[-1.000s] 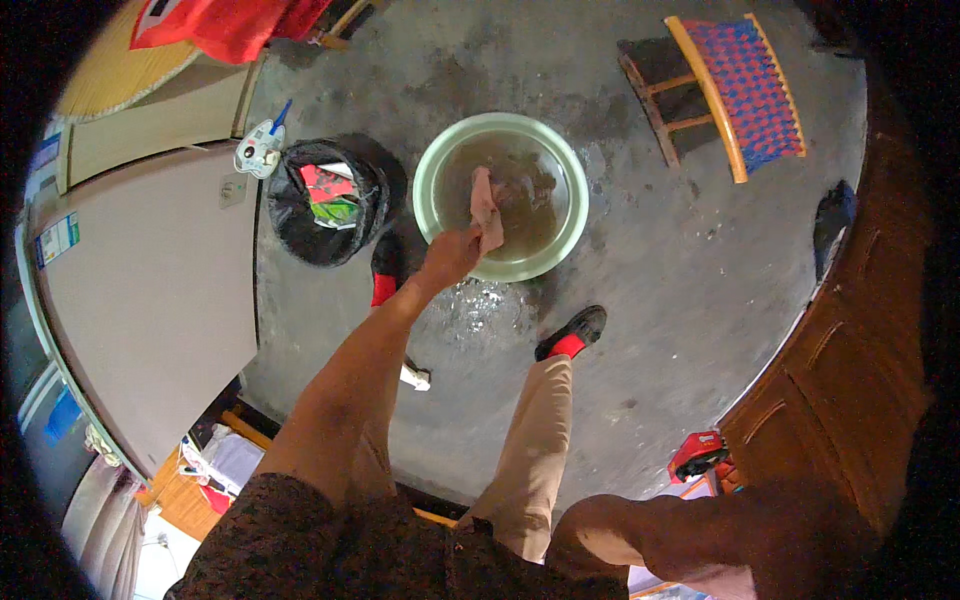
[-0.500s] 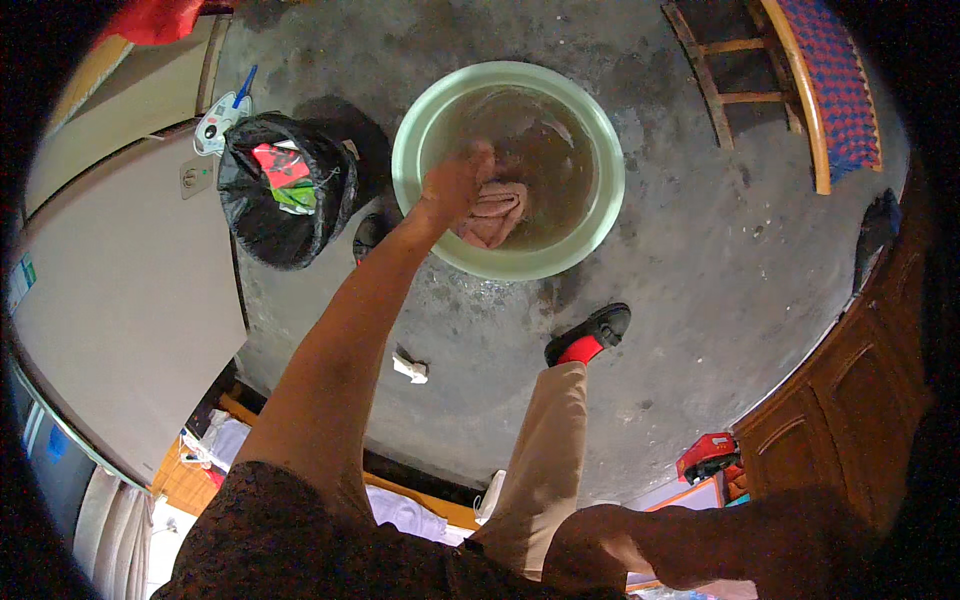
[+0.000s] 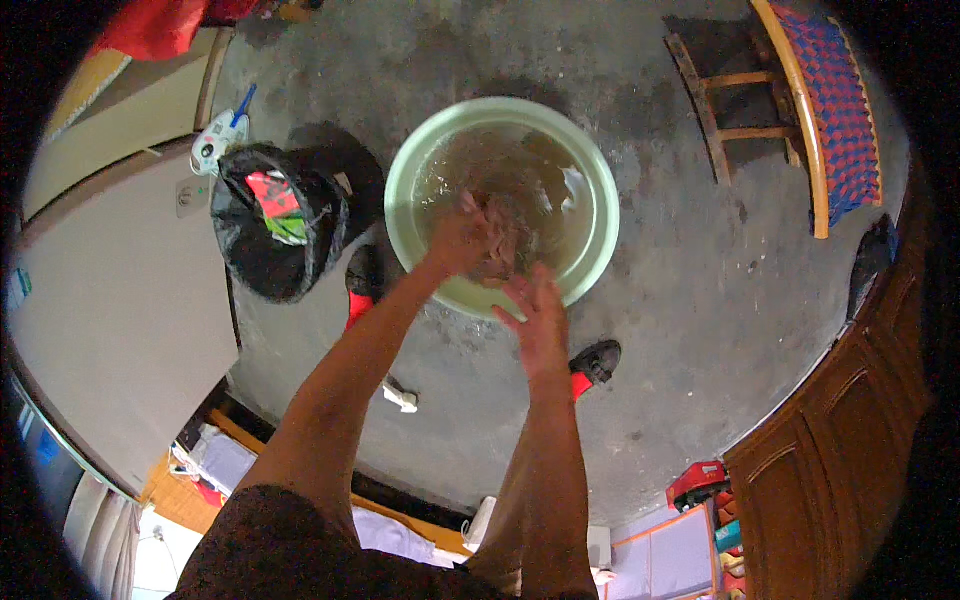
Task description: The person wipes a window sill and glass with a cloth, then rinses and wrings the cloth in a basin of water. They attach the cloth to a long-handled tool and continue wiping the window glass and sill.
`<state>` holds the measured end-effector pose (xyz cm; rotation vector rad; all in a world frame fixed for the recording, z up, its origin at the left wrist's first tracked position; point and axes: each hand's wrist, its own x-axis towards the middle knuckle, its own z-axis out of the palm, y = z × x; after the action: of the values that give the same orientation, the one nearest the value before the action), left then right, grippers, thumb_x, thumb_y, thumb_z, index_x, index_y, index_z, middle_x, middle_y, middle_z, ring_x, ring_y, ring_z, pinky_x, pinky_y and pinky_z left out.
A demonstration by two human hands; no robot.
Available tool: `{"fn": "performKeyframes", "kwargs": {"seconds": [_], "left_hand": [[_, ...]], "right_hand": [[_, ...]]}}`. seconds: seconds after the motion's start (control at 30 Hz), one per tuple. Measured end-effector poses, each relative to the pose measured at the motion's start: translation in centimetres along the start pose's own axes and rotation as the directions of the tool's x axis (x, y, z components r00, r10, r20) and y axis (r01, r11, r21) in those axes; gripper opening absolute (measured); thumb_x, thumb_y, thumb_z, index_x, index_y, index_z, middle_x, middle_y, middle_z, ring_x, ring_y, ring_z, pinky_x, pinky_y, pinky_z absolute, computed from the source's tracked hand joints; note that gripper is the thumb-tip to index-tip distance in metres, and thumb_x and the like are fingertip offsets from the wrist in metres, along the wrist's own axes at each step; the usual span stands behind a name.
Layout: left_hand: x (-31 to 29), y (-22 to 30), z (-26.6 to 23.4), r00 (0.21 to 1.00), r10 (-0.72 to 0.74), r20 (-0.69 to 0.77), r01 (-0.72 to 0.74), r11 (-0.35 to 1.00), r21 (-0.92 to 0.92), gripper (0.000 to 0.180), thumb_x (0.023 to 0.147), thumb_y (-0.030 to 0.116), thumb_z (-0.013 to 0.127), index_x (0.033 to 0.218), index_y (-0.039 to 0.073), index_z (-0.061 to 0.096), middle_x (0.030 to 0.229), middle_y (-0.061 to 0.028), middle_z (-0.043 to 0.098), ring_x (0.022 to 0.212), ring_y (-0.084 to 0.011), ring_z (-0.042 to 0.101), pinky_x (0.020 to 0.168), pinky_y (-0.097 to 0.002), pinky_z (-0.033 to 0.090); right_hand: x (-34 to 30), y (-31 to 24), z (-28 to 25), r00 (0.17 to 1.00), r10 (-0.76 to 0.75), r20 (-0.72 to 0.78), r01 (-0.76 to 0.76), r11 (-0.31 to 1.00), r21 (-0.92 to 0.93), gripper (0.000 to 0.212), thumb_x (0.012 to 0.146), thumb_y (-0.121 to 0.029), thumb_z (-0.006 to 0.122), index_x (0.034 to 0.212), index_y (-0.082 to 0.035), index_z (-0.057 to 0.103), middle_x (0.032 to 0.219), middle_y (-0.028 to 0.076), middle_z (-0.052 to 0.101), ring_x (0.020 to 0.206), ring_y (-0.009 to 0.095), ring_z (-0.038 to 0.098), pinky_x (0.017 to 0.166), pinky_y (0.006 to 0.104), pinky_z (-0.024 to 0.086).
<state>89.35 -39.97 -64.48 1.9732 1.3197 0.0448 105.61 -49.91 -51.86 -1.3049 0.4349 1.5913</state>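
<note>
A round pale green basin (image 3: 603,215) of cloudy water stands on the grey floor in front of me. My left hand (image 3: 460,240) is down in it, closed on a wet pinkish cloth (image 3: 505,235) that lies partly under the water. Motion smears the fingers and the cloth somewhat. Over the basin's near rim hovers my right hand (image 3: 538,310), fingers spread, with nothing in it. Its fingertips come close to the cloth's near end.
Left of the basin stands a bin with a black bag (image 3: 265,270) holding coloured wrappers. A chair with a woven red and blue surface (image 3: 825,110) is at the far right. My dark shoes (image 3: 598,362) flank the basin. A small white object (image 3: 400,396) lies on the floor.
My right hand has come forward from the lower right to the basin's near rim. The cloth has gone lower into the water, with my left hand still on it.
</note>
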Motion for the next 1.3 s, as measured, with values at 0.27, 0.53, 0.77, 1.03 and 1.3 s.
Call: {"fn": "performKeyframes", "kwargs": {"seconds": [0.27, 0.53, 0.77, 1.03, 1.3], "left_hand": [[-9.1, 14.8, -7.1, 0.974, 0.072, 0.217, 0.043, 0.873, -0.486, 0.028, 0.090, 0.028, 0.065, 0.080, 0.005, 0.053, 0.077, -0.0119, 0.052, 0.074, -0.0296, 0.057, 0.069, -0.0400, 0.048], [-3.0, 13.2, -2.9, 0.987, -0.138, 0.081, 0.140, 0.990, -0.019, 0.030, 0.088, 0.032, 0.065, 0.105, 0.007, 0.063, 0.085, -0.0191, 0.066, 0.075, -0.0394, 0.065, 0.063, -0.0487, 0.051], [-3.4, 14.8, -2.7, 0.989, -0.142, 0.045, 0.145, 0.987, -0.066, 0.024, 0.088, 0.031, 0.062, 0.102, 0.012, 0.062, 0.078, -0.0160, 0.067, 0.066, -0.0385, 0.065, 0.058, -0.0505, 0.051], [0.8, 0.8, -0.6, 0.981, -0.181, -0.072, 0.191, 0.964, 0.187, 0.038, 0.081, 0.032, 0.070, 0.115, 0.017, 0.062, 0.102, -0.0143, 0.066, 0.076, -0.0383, 0.065, 0.066, -0.0478, 0.053], [2.8, -1.1, 2.8, 0.938, 0.100, 0.333, -0.194, 0.945, 0.264, 0.047, 0.082, 0.027, 0.069, 0.127, 0.020, 0.058, 0.137, -0.0129, 0.050, 0.122, -0.0320, 0.048, 0.099, -0.0452, 0.044]], "right_hand": [[5.8, 3.0, 0.3, 0.991, 0.075, 0.111, -0.106, 0.945, 0.310, 0.060, 0.098, -0.049, 0.049, 0.143, -0.011, 0.041, 0.139, 0.008, 0.049, 0.124, 0.021, 0.049, 0.103, 0.0339, 0.042], [6.9, 4.2, 1.0, 0.898, -0.341, 0.277, 0.309, 0.939, 0.153, 0.057, 0.102, -0.043, 0.037, 0.149, -0.010, 0.034, 0.150, 0.006, 0.040, 0.137, 0.020, 0.038, 0.112, 0.0343, 0.033], [8.9, 4.8, -1.2, 0.862, -0.387, 0.327, 0.315, 0.915, 0.253, 0.052, 0.099, -0.033, 0.045, 0.142, -0.004, 0.042, 0.146, 0.010, 0.044, 0.134, 0.022, 0.041, 0.113, 0.0346, 0.031], [4.7, 0.4, 1.0, 0.993, -0.016, 0.117, 0.000, 0.991, 0.137, 0.056, 0.096, -0.036, 0.055, 0.145, -0.014, 0.039, 0.150, 0.009, 0.036, 0.135, 0.027, 0.037, 0.110, 0.0477, 0.031], [8.5, 3.2, -2.3, 0.987, 0.124, -0.101, -0.130, 0.990, -0.057, 0.064, 0.093, -0.043, 0.058, 0.149, -0.026, 0.032, 0.149, 0.005, 0.034, 0.127, 0.029, 0.043, 0.102, 0.0518, 0.036]]}}
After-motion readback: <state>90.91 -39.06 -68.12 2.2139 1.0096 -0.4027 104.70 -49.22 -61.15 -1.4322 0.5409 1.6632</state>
